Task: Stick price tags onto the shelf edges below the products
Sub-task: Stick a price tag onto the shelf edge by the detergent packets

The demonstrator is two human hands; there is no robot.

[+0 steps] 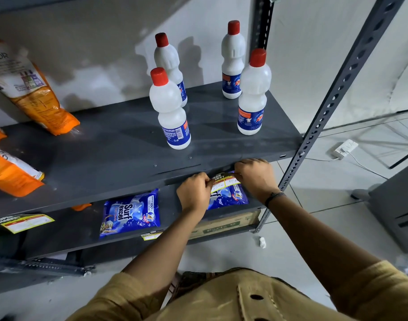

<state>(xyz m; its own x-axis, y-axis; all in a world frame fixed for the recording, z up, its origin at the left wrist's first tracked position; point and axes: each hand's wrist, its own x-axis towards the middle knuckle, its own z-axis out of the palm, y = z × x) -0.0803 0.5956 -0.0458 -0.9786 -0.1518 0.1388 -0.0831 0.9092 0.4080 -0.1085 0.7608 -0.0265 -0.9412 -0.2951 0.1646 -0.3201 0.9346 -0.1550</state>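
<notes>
A yellow and white price tag (223,181) with handwriting is held against the front edge of the grey shelf (128,186), below the white bottles with red caps (169,110). My left hand (194,193) pinches the tag's left end. My right hand (256,176) grips its right end, fingers over the shelf lip. Another yellow tag (27,222) is stuck on the same edge at the far left. A small tag (150,235) sits on the lower shelf's edge.
Orange and white pouches (31,89) lean at the shelf's left. Blue detergent packets (131,213) lie on the lower shelf, one partly behind my hands. A perforated steel upright (325,107) stands at the right. A cardboard box (223,225) and a white power strip (344,149) are lower down.
</notes>
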